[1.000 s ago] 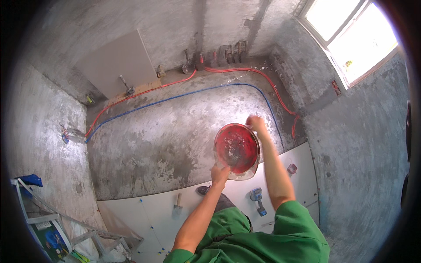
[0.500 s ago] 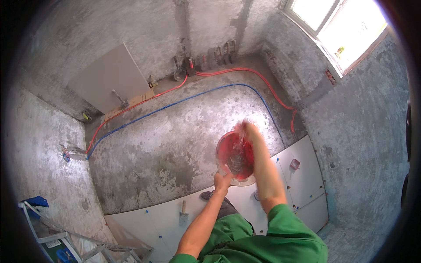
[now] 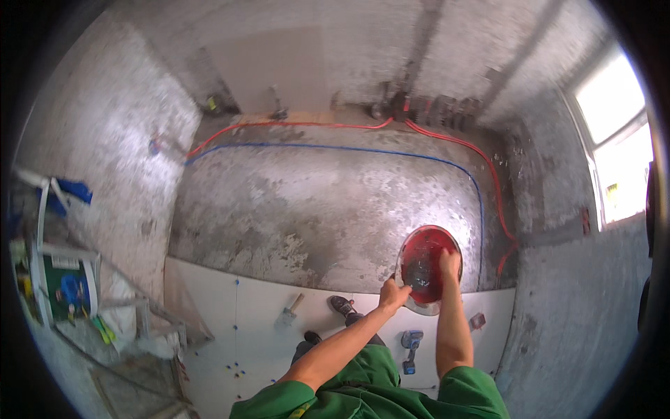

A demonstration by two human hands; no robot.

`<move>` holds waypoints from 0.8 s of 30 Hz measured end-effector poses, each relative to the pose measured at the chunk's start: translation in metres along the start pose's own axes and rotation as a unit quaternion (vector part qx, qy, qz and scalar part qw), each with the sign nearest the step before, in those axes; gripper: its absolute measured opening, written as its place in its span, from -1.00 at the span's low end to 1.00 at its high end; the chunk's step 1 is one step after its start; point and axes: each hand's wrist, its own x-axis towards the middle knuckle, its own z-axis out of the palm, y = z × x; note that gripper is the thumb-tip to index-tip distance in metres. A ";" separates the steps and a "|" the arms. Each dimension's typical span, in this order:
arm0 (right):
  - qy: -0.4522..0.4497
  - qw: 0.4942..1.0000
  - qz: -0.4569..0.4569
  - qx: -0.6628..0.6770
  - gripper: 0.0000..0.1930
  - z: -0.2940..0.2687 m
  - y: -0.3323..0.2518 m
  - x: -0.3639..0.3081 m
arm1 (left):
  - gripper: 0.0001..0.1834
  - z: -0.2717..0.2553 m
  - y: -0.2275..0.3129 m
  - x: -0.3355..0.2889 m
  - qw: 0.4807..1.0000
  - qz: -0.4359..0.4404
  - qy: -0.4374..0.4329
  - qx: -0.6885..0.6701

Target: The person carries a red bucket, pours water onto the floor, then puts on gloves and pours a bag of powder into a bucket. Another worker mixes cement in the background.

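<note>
A red bucket was held lower R of ctr, its lower-L rim gripped by the L hand, grip closed on it. The R hand was seen at the bucket's R side, in or above the mouth; its grip & any contents couldn't be told. A blue drill & scraper were left on white tiles, btm of frame.

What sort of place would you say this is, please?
Probably a room being renovated: a blue pipe or cable runs across the rough bare floor, and pale tiles cover only part of it.
</note>
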 end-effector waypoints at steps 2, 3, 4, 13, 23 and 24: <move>0.011 0.998 0.048 -0.027 -0.60 0.036 0.014 -0.012 | -0.46 -0.005 0.001 -0.001 0.999 -0.045 -0.016 0.006; -0.001 0.998 0.045 -0.039 -0.58 0.048 0.016 -0.014 | -0.47 -0.009 0.000 -0.002 1.000 -0.028 0.002 -0.008; -0.009 0.996 0.078 -0.044 -0.61 0.061 0.011 -0.015 | -0.48 -0.014 0.000 -0.001 1.000 -0.020 0.012 -0.017; -0.172 0.878 -0.271 0.354 -0.74 0.039 -0.270 0.065 | -0.63 -0.075 0.010 0.000 0.974 -0.019 0.160 -0.159; -0.224 0.962 -0.137 0.077 -0.69 0.118 -0.147 -0.006 | -0.57 -0.102 0.020 0.004 0.959 0.029 0.232 -0.158; -0.177 0.962 -0.199 0.065 -0.67 0.141 -0.129 -0.008 | -0.56 -0.101 0.019 0.005 0.959 0.032 0.242 -0.148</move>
